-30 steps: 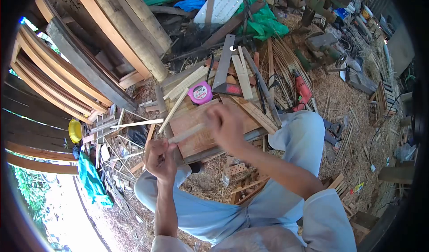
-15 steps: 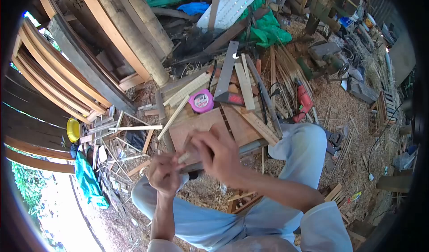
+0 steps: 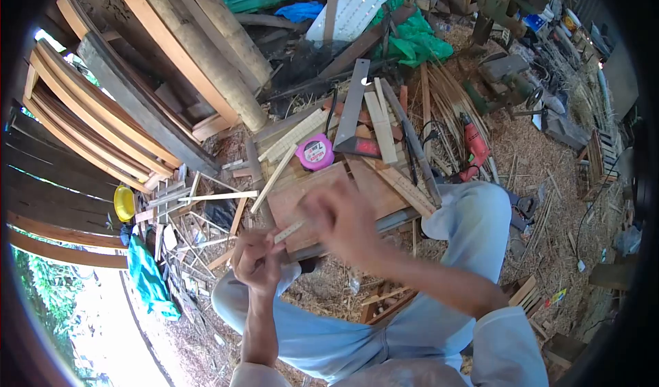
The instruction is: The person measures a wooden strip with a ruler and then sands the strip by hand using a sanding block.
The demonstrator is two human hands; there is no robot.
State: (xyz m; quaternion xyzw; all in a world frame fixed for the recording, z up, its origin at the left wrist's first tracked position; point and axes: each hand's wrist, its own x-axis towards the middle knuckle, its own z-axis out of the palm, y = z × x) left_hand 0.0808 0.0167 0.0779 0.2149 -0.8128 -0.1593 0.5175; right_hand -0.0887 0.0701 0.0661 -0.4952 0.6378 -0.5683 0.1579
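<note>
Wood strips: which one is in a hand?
The short, dotted strip, pinched in the left hand. The longer strips by the tape measure lie unheld.

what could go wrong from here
The right hand is blurred, apparently moving fast, close to the left fingers pinching the pale strip; a slip might jab or scrape them. I can't tell whether it holds anything.

The red drill lies beside the right knee, so a shifting leg could knock it.
</note>
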